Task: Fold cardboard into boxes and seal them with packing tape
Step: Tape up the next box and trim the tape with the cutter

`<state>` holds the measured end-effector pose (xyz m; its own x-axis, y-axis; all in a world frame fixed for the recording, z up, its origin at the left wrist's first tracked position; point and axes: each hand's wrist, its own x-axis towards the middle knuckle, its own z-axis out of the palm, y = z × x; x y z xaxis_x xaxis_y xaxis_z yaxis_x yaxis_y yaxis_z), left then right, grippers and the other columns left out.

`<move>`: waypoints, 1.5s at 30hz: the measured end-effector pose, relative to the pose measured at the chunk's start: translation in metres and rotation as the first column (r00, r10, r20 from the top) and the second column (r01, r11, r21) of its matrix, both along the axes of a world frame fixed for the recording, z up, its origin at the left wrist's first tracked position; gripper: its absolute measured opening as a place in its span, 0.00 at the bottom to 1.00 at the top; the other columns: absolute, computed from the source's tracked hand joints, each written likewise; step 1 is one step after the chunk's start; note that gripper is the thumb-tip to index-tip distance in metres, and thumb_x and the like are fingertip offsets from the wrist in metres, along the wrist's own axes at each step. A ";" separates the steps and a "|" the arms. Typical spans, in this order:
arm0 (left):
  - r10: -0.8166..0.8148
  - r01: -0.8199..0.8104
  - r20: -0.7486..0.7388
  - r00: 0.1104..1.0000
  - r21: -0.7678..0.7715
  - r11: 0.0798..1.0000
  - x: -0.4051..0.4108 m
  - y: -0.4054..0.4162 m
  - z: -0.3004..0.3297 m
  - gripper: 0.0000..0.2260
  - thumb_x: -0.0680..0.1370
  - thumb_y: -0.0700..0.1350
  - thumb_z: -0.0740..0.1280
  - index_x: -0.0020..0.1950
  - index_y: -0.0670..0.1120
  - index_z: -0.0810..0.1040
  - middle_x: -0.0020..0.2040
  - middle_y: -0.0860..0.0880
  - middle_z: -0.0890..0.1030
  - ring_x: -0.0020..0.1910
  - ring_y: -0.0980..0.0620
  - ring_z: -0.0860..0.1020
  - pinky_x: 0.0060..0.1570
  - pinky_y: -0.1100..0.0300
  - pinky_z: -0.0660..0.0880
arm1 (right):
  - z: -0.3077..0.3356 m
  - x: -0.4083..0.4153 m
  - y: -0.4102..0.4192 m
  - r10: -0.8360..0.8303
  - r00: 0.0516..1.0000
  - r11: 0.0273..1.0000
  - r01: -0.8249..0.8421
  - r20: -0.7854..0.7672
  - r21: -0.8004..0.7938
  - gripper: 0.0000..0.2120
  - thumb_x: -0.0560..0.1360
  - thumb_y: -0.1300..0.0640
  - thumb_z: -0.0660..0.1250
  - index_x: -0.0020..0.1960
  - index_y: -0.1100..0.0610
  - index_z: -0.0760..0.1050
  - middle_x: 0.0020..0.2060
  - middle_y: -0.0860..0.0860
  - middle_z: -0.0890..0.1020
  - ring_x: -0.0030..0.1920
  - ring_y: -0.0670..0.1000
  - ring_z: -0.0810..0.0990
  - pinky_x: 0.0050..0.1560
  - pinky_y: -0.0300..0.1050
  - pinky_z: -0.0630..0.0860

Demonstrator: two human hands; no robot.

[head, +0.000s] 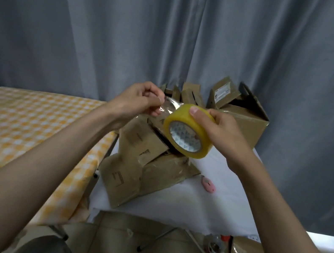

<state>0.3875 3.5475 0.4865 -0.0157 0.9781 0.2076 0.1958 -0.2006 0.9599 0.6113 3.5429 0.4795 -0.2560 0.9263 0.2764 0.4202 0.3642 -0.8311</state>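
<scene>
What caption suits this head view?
Left hand peels clear tape from yellowish tape roll gripped by right hand above brown cardboard boxes.

Tape roll held up, cardboard heaped on the white table

The yellowish packing tape roll (pixel 187 130) is tilted, its patterned core facing the camera; a clear strip of tape (pixel 168 104) is pulled out from its top toward the left. Below it, flattened cardboard pieces (pixel 143 166) with old tape lie overlapping on the table. Behind them stands an open cardboard box (pixel 246 115), flaps raised.
</scene>
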 end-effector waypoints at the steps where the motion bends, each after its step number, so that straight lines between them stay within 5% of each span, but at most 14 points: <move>1: -0.009 0.009 -0.005 1.000 0.008 1.000 -0.004 0.003 0.005 0.04 0.80 0.34 0.65 0.49 0.42 0.75 0.38 0.47 0.78 0.33 0.56 0.79 0.35 0.67 0.77 | 0.001 -0.004 0.002 -0.004 1.000 1.000 0.004 -0.026 -0.007 0.28 0.72 0.32 0.67 0.50 0.58 0.80 0.44 0.55 0.85 0.47 0.54 0.84 0.46 0.52 0.80; 5: 0.036 -0.035 -0.045 0.998 0.026 0.999 -0.019 0.021 0.016 0.04 0.80 0.34 0.65 0.48 0.43 0.75 0.39 0.47 0.77 0.33 0.56 0.78 0.40 0.64 0.78 | 0.005 -0.025 0.013 0.017 0.997 0.996 -0.023 -0.077 -0.082 0.26 0.62 0.30 0.73 0.48 0.48 0.79 0.41 0.43 0.85 0.41 0.41 0.84 0.42 0.42 0.81; 11: 0.094 -0.099 -0.092 0.991 -0.043 0.994 -0.038 0.047 -0.008 0.04 0.80 0.33 0.65 0.49 0.40 0.76 0.36 0.46 0.77 0.31 0.56 0.77 0.35 0.67 0.78 | -0.019 -0.053 0.030 0.029 0.991 0.975 -0.057 -0.132 -0.213 0.20 0.68 0.46 0.78 0.54 0.54 0.78 0.45 0.49 0.85 0.44 0.45 0.84 0.39 0.37 0.77; 18: 0.055 -0.076 -0.147 0.988 -0.146 0.986 -0.042 0.070 -0.047 0.05 0.79 0.30 0.65 0.46 0.38 0.76 0.34 0.44 0.76 0.27 0.57 0.76 0.30 0.67 0.75 | -0.040 -0.064 0.037 -0.028 0.996 0.963 0.049 0.084 -0.266 0.22 0.71 0.39 0.74 0.51 0.56 0.79 0.47 0.53 0.83 0.49 0.53 0.81 0.53 0.53 0.78; 24: 0.104 -0.141 -0.244 0.964 -0.140 0.980 -0.051 0.096 -0.060 0.08 0.79 0.31 0.66 0.42 0.42 0.76 0.34 0.45 0.76 0.25 0.60 0.76 0.29 0.68 0.76 | -0.048 -0.069 0.037 -0.020 0.980 0.956 0.078 0.200 -0.282 0.21 0.69 0.50 0.77 0.55 0.62 0.79 0.49 0.58 0.83 0.50 0.57 0.82 0.53 0.56 0.81; 27: 0.134 -0.179 -0.283 0.950 -0.139 0.974 -0.060 0.102 -0.069 0.09 0.80 0.32 0.64 0.42 0.42 0.74 0.34 0.45 0.76 0.28 0.57 0.77 0.29 0.68 0.75 | -0.061 -0.069 0.031 -0.115 0.987 0.955 0.142 0.116 -0.261 0.21 0.69 0.53 0.77 0.57 0.62 0.76 0.49 0.58 0.82 0.50 0.56 0.81 0.52 0.57 0.80; 31: 0.120 -0.179 -0.261 0.958 -0.219 0.959 -0.071 0.094 -0.103 0.10 0.82 0.35 0.60 0.43 0.42 0.76 0.38 0.46 0.77 0.35 0.53 0.76 0.31 0.65 0.71 | -0.101 -0.080 0.008 -0.274 0.959 0.948 0.258 -0.066 -0.184 0.17 0.72 0.50 0.75 0.53 0.54 0.71 0.42 0.47 0.76 0.42 0.45 0.75 0.39 0.43 0.72; 36: 0.141 -0.169 -0.120 0.983 -0.271 0.948 -0.073 0.089 -0.118 0.12 0.83 0.37 0.58 0.42 0.45 0.74 0.34 0.47 0.72 0.29 0.54 0.70 0.29 0.58 0.60 | -0.130 -0.101 0.001 -0.406 0.887 0.912 0.408 -0.218 -0.037 0.14 0.75 0.50 0.71 0.54 0.52 0.69 0.44 0.49 0.77 0.45 0.49 0.75 0.41 0.40 0.69; 40: 0.141 -0.149 -0.048 0.989 -0.277 0.949 -0.070 0.079 -0.110 0.12 0.83 0.37 0.57 0.41 0.47 0.72 0.36 0.48 0.75 0.33 0.55 0.80 0.29 0.60 0.65 | -0.131 -0.093 0.008 -0.420 0.863 0.896 0.444 -0.279 0.024 0.09 0.77 0.50 0.70 0.53 0.50 0.72 0.43 0.48 0.77 0.45 0.49 0.77 0.48 0.49 0.75; 45: 0.061 -0.080 -0.067 0.996 -0.337 0.938 -0.069 0.059 -0.117 0.05 0.83 0.39 0.58 0.52 0.46 0.73 0.47 0.46 0.77 0.43 0.51 0.81 0.31 0.59 0.76 | -0.130 -0.043 0.024 -0.239 0.902 0.963 0.266 -0.360 0.028 0.08 0.79 0.54 0.68 0.54 0.43 0.73 0.44 0.48 0.81 0.46 0.49 0.81 0.47 0.56 0.82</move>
